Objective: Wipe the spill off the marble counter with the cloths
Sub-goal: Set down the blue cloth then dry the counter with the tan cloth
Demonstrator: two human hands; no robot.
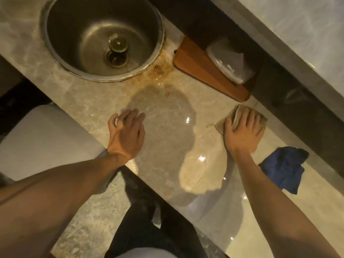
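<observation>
Head cam, R hand point(243, 135) flat on tan cloth point(240, 113), L hand point(128, 133) spread on marble counter point(167, 127), brown spill point(160, 71) nr sink point(55, 58)

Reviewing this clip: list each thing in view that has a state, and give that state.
spill: brown, still on the counter beside the sink.
tan cloth: flat under the right hand.
blue cloth: crumpled, untouched.
sink: empty, stopper raised.
left hand: empty, resting on the counter.
right hand: pressing the tan cloth.
</observation>
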